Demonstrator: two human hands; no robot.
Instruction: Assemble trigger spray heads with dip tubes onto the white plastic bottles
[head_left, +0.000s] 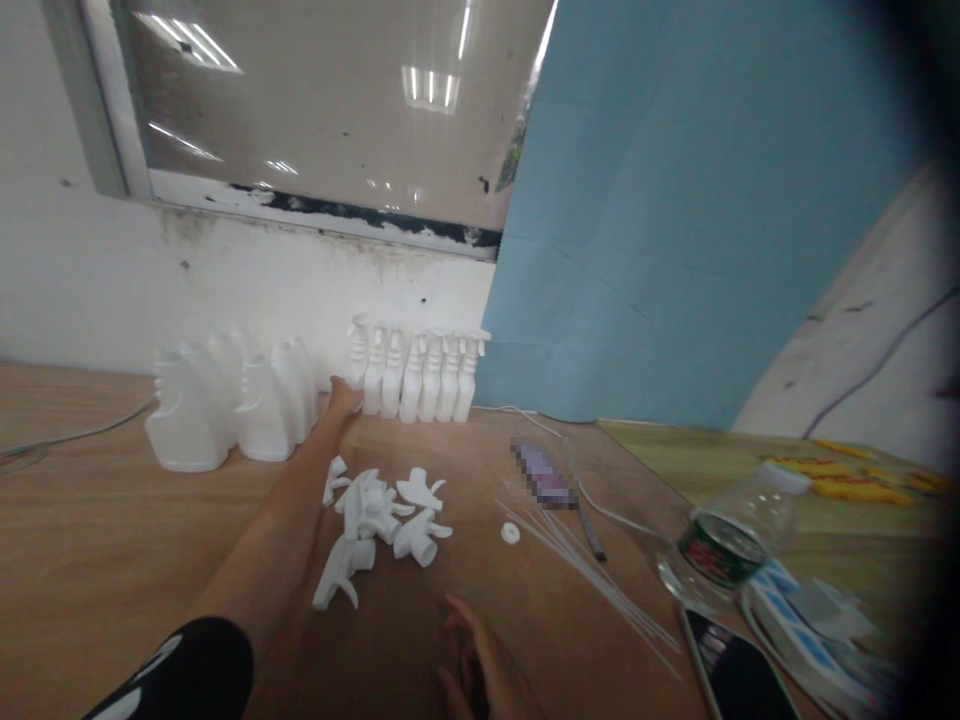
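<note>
My left hand (345, 394) reaches far forward, its fingers around the lower part of the leftmost white spray bottle (358, 352). That bottle stands at the end of a row of white spray bottles (430, 380) with trigger heads on, along the wall. My right hand (480, 660) is low over the front of the table, fingers loosely curved and apart, with nothing in it. Between my arms lies a pile of loose white trigger sprayer heads (367, 505). Several thin clear dip tubes (592, 575) lie to the right, beside a small white ring (510, 533).
Open-necked white bottles (191, 415) stand in a group at left. On the right are a clear water bottle (724, 545), a phone (735, 665), a power strip (799, 620), a pen (592, 535) and a white cable. A blue sheet (637, 220) hangs behind.
</note>
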